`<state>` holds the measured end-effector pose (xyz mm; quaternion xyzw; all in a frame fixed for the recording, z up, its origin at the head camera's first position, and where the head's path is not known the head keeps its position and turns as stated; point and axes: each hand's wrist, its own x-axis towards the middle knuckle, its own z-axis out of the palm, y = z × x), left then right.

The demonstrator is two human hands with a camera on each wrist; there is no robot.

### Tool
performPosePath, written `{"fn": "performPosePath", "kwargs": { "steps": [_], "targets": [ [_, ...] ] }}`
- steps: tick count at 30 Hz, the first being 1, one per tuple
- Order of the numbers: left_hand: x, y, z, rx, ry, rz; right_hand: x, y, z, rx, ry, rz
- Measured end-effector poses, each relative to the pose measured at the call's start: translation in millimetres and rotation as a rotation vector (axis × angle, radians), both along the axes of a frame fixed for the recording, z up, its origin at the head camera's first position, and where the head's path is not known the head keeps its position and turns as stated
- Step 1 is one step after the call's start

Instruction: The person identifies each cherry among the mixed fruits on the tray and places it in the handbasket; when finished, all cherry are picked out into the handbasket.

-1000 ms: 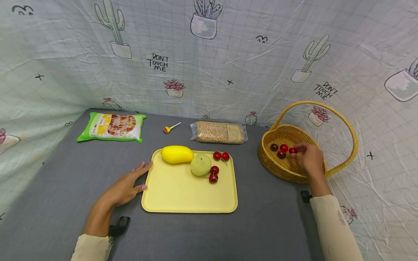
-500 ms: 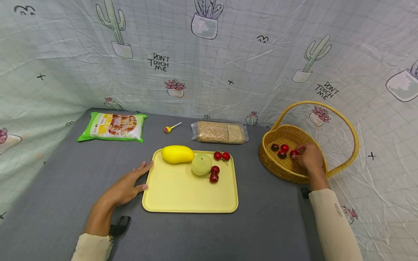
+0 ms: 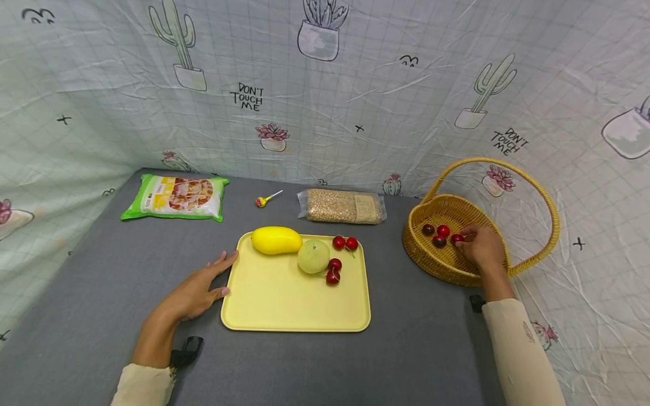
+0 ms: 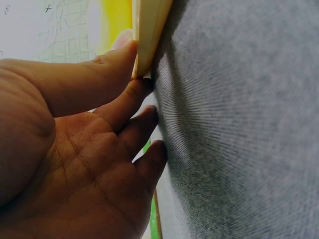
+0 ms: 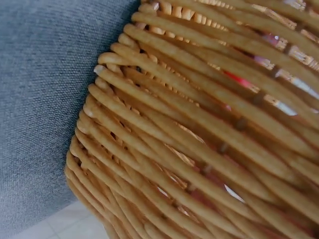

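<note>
A pale yellow tray [image 3: 294,304] lies mid-table, bearing a yellow mango [image 3: 276,240], a round green fruit [image 3: 313,256] and two pairs of red cherries [image 3: 333,276]. My left hand [image 3: 195,290] rests at its left edge, thumb and forefinger spread apart and touching the rim. In the left wrist view, the thumb lies against the tray's side [image 4: 149,35]. Inside the wicker basket [image 3: 426,256] at the right, my right hand [image 3: 484,248] pinches a red cherry [image 3: 457,239]. Several other dark and red cherries [image 3: 443,231] lie beside it. Wicker weave [image 5: 199,124] hides that hand in the right wrist view.
Along the back lie a green-edged food bag [image 3: 175,196], a lollipop [image 3: 261,201] and a clear pack of grains [image 3: 340,206]. The basket's tall handle [image 3: 545,197] arches up on the right. Behind the table hangs a printed cloth [image 3: 381,101].
Over the first half second, my right hand and its cherry shift slightly toward me inside the basket. The left hand stays at the tray's edge.
</note>
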<state>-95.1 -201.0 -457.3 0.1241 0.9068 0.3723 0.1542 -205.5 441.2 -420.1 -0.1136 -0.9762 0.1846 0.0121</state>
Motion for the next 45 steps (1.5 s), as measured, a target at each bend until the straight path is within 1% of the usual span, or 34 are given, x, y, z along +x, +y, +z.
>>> {"fn": "performPosePath", "kwargs": {
  "steps": [3,6,14,16,20,25,29,32,35,38,45],
  "targets": [
    [-0.1,-0.3,-0.2,0.005,-0.004,-0.002,2.8,-3,0.7,0.009,0.055,-0.01],
    [-0.4,-1.0,-0.2,0.009,-0.008,-0.002,6.4,-8,3.8,-0.003,0.138,-0.01],
    [-0.4,-1.4,0.1,0.004,-0.006,-0.005,17.8,-26,14.2,-0.124,0.336,0.031],
    [-0.2,-1.2,0.7,0.002,-0.006,-0.005,21.3,-33,16.9,-0.143,0.394,0.054],
    [-0.1,0.0,1.3,0.009,-0.011,-0.001,27.9,-51,22.3,-0.144,0.505,0.116],
    [-0.6,0.5,1.1,0.013,-0.016,0.001,35.4,-73,27.2,-0.152,0.576,0.186],
    [-1.0,1.0,0.9,0.007,-0.013,-0.001,39.0,-87,26.0,-0.156,0.633,0.253],
    [-1.2,1.0,0.6,0.005,-0.014,0.0,42.3,-97,24.3,-0.171,0.66,0.305],
    [-1.6,0.7,0.0,0.007,-0.015,0.0,45.8,-107,22.6,-0.191,0.663,0.352],
    [-1.9,0.6,-0.2,0.009,-0.015,0.0,50.3,-116,20.4,-0.219,0.636,0.394],
    [-2.0,0.9,-0.8,0.002,-0.011,-0.001,60.2,-139,14.9,-0.229,0.56,0.488]
  ]
}}
